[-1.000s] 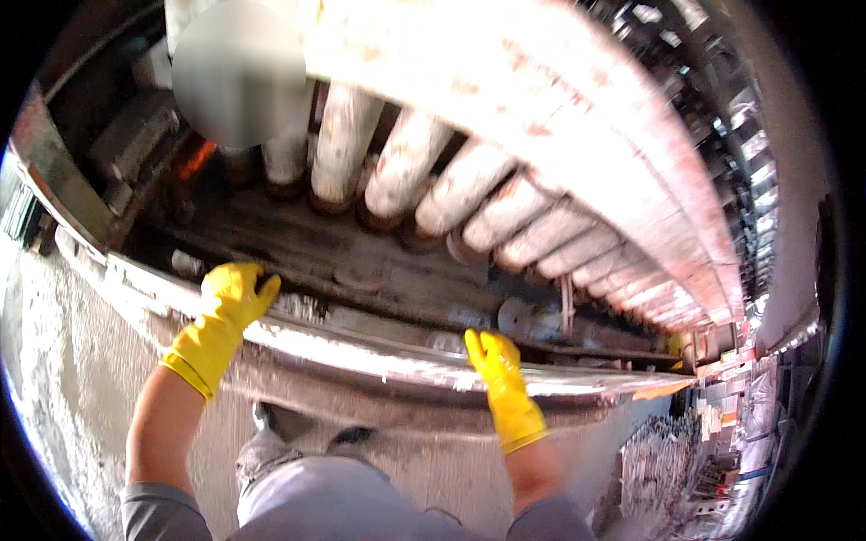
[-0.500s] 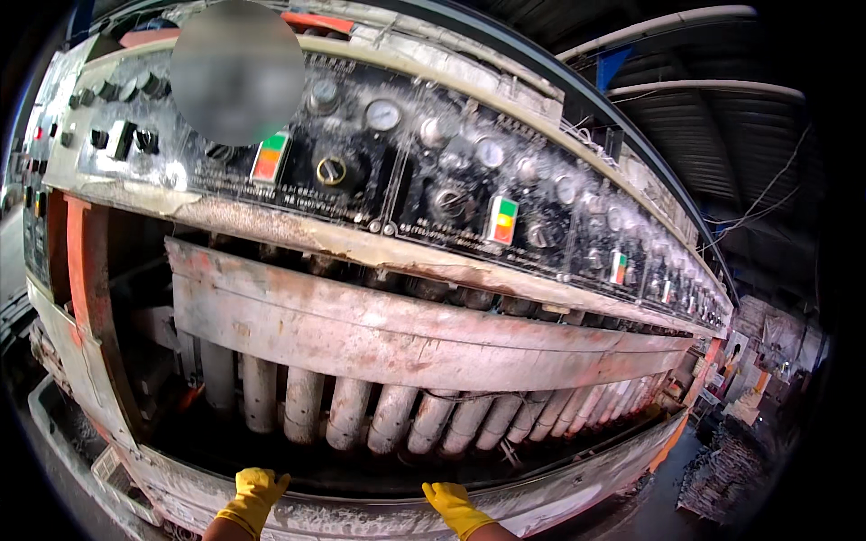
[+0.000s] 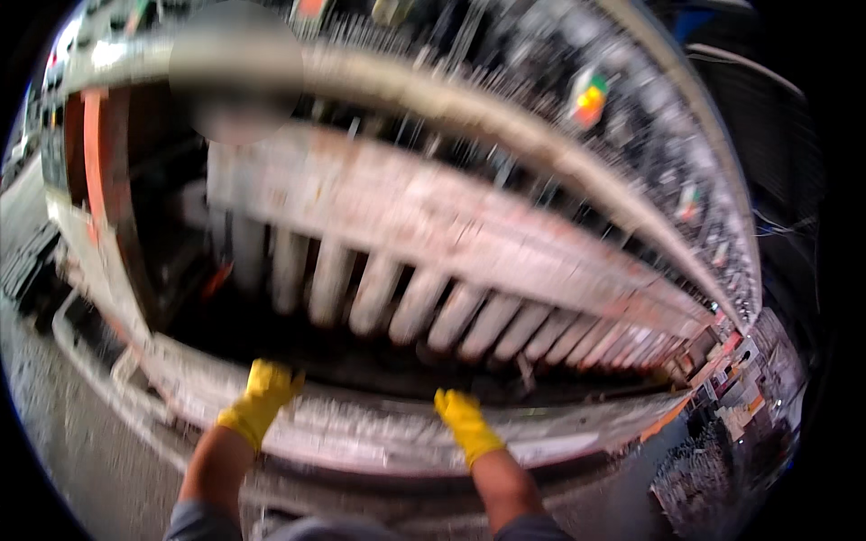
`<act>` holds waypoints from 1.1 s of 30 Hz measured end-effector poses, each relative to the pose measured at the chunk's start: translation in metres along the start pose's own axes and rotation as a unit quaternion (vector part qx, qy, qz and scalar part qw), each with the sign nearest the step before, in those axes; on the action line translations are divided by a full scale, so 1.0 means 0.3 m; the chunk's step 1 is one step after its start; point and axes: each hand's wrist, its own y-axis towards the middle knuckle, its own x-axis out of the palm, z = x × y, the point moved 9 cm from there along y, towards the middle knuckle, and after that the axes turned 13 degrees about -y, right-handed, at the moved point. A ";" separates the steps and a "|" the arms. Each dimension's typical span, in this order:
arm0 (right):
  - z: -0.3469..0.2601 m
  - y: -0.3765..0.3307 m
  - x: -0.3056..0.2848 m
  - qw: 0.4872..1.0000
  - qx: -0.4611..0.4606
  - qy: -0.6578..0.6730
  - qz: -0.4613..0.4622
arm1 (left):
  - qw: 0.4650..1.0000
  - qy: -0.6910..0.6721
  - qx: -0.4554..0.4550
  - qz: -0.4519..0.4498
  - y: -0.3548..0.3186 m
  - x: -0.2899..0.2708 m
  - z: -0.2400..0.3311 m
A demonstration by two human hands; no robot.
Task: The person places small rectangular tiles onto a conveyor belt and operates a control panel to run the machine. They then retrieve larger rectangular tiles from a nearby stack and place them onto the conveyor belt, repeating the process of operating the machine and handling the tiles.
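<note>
Both my hands wear yellow rubber gloves and are at the front rim (image 3: 365, 403) of a long, worn machine. My left hand (image 3: 263, 397) has its fingers curled over that rim, left of centre. Farther right, my right hand (image 3: 463, 424) grips the same rim, its fingers bent at the edge. Behind the rim runs a dark trough (image 3: 361, 365), its inside too dark to make out. A row of pale upright cylinders (image 3: 417, 302) comes down toward it. The picture is smeared by motion.
A stained pale panel (image 3: 433, 225) spans the cylinders' upper part. Above it is a control panel (image 3: 622, 135) with knobs and a lit switch. An orange post (image 3: 93, 162) stands at the left. A pile of dark pieces (image 3: 690, 478) lies on the floor at right.
My view has tipped downward, so the machine and my hands sit higher in the picture and more of my forearms shows. Both hands stay at the front rim.
</note>
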 end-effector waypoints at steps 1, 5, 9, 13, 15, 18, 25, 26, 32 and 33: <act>-0.022 0.010 -0.053 1.000 0.009 0.016 -0.025 | 0.999 0.013 0.030 0.037 0.001 -0.064 0.027; 0.058 -0.012 -0.051 0.999 0.050 -0.007 -0.019 | 0.963 -0.052 -0.109 -0.241 0.053 0.061 0.023; 0.049 -0.054 0.006 0.993 0.059 0.057 -0.081 | 0.842 -0.156 -0.264 -0.444 0.005 0.076 -0.006; 0.033 -0.061 -0.063 0.983 0.080 0.111 0.124 | 0.847 -0.165 -0.240 -0.444 0.090 0.161 -0.223; 0.006 -0.056 -0.102 0.990 0.064 0.054 0.116 | 0.885 -0.100 -0.186 -0.414 0.124 0.243 -0.385; 0.052 -0.023 -0.160 0.994 0.075 0.017 0.073 | 0.843 -0.078 -0.277 -0.455 0.179 0.448 -0.707; 0.025 0.079 -0.160 0.987 0.091 0.110 0.075 | 0.857 -0.079 -0.434 -0.267 0.263 0.602 -1.141; 0.020 0.077 -0.167 0.989 0.077 0.114 0.061 | 0.870 -0.069 -0.422 -0.246 0.231 0.663 -1.177; -0.005 0.078 -0.192 0.989 0.074 0.126 0.019 | 0.890 -0.018 -0.367 -0.271 0.142 0.831 -1.137; -0.006 0.049 -0.208 0.990 0.083 0.115 -0.001 | 0.911 -0.007 -0.313 -0.269 0.250 0.817 -0.961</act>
